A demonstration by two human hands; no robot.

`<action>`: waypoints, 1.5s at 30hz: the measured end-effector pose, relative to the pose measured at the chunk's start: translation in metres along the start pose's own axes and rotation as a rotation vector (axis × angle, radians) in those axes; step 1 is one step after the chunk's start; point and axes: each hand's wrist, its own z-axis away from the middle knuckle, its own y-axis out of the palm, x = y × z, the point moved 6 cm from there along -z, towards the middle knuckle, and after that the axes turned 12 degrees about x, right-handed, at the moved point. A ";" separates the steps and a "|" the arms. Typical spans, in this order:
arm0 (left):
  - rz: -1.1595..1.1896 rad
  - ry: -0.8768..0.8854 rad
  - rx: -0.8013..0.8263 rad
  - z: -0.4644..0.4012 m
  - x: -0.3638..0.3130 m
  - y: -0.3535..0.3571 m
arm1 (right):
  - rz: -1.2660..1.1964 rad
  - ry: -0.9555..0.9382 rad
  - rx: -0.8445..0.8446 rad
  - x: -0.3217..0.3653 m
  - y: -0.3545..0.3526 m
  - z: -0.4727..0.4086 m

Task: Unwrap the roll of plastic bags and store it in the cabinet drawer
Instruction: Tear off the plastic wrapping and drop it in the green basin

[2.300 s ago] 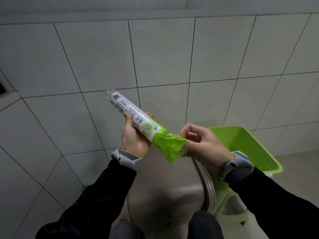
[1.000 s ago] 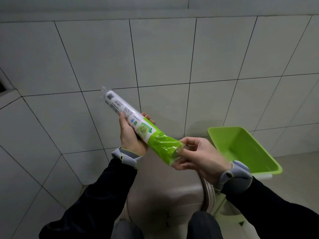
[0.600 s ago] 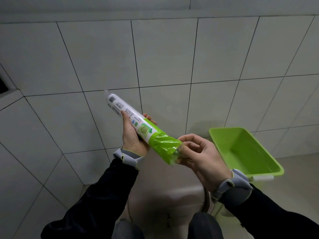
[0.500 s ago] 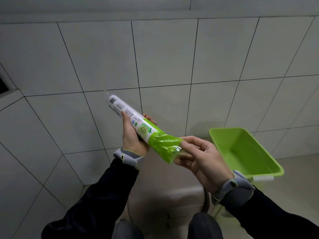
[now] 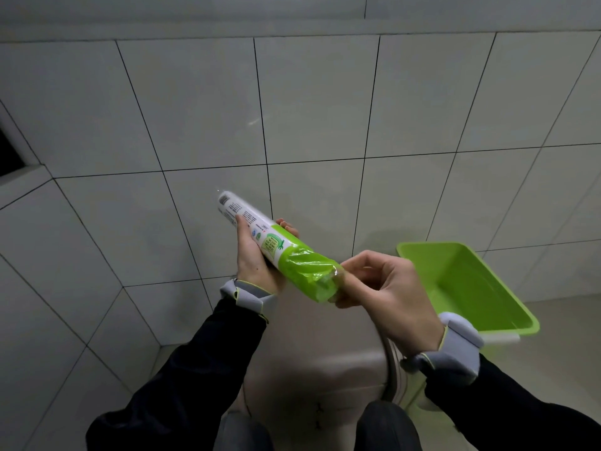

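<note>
Clear film may stretch, not tear: your right hand (image 5: 387, 297) pinches the wrapper's near end while your left hand (image 5: 257, 262) grips the roll of plastic bags (image 5: 276, 252), which could slip.

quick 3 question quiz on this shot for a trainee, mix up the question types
1. True or false: the left hand grips the roll of plastic bags around its middle.
2. Multiple choice: what does the right hand pinch? A) the white end of the roll B) the wrapper at the green end C) the rim of the green bin
3. Fill in: the roll's wrapper is still ___ the roll.

Key:
1. True
2. B
3. on
</note>
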 end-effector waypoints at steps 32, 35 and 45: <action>-0.074 -0.060 -0.046 0.003 0.009 0.001 | -0.073 0.115 0.072 -0.002 0.007 0.003; -0.136 -0.008 -0.045 0.002 0.004 0.000 | -0.144 0.249 0.126 -0.014 0.016 0.008; -0.193 0.137 -0.030 -0.005 -0.010 -0.005 | 0.265 -0.090 -0.207 0.004 -0.007 0.008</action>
